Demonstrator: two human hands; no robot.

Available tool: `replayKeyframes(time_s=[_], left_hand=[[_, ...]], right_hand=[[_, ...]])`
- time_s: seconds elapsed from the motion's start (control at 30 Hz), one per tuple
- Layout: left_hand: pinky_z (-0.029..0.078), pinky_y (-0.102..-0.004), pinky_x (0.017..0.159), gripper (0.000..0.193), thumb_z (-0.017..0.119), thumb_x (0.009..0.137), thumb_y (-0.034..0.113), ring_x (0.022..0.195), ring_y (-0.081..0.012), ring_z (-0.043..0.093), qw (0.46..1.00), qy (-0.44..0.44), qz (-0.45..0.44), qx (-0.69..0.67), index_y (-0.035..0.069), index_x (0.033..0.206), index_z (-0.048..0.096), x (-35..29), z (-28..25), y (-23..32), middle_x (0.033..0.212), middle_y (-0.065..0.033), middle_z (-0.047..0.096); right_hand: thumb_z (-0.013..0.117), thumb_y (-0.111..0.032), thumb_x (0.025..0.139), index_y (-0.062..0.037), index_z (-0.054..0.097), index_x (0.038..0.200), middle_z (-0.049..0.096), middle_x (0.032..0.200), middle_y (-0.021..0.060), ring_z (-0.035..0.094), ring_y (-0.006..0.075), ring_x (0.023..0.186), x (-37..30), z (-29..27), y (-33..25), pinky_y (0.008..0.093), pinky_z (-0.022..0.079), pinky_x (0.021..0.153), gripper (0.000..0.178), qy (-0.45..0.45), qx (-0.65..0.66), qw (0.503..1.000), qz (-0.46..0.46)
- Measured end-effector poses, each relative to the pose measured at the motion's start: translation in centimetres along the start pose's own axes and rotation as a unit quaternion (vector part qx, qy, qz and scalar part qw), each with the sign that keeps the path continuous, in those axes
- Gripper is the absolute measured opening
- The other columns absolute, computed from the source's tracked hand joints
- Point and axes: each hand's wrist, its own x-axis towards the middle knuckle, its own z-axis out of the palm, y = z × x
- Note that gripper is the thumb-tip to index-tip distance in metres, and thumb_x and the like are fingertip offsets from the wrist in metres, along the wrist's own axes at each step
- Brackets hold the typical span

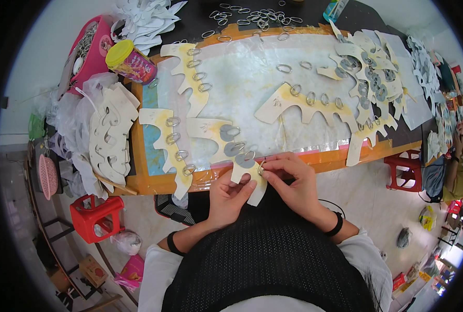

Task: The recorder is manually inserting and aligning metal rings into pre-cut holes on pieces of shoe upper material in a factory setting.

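Observation:
My left hand (pixel 228 197) grips the near end of a cream scalloped piece (pixel 209 128), thumb on top, at the table's front edge. This piece looks like leather or stiff fabric and carries grey round patches and oval metal rings along one side. Between its thumb and fingertips, my right hand (pixel 294 182) pinches an oval metal ring (pixel 261 168) against the same near end. Left of it lies another scalloped piece (pixel 160 117) with rings standing on its tabs. A third piece (pixel 183 50) with rings sits farther back, and a larger one (pixel 273 106) lies to the right.
Loose rings (pixel 262 20) are scattered along the back. A heap of patched pieces (pixel 372 73) covers the table's right side. At left stand a yellow-lidded tub (pixel 132 62), a pink basket (pixel 93 49) and stacked cream pieces (pixel 111 135). Red stools (pixel 96 218) flank the table.

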Motion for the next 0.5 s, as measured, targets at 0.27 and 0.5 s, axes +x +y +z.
replayKeyframes(time_s=[0.27,0.5], left_hand=[[0.04,-0.0353,0.103,0.047,0.05,0.098,0.032,0.121,-0.0218,0.054,0.987,-0.141,0.066,-0.046,-0.004,0.128,0.053,-0.5,-0.9,-1.2,0.129,-0.0155,0.058],[0.05,-0.0354,0.087,0.041,0.076,0.077,0.014,0.098,-0.0269,0.065,0.861,-0.281,0.201,0.373,0.002,0.114,0.065,1.6,-0.1,4.3,0.102,-0.0133,0.069]], right_hand=[[0.062,0.004,0.085,0.0012,0.057,0.09,0.062,0.101,0.0109,0.065,0.0193,0.085,1.3,-2.1,-0.4,0.0274,0.053,0.07,0.008,-0.044,-0.025,0.994,-0.096],[0.061,0.003,0.079,-0.0015,0.056,0.086,0.055,0.092,0.011,0.058,0.0302,0.077,3.0,-4.7,-0.1,0.0383,0.048,0.066,0.01,-0.07,-0.278,0.938,-0.195]])
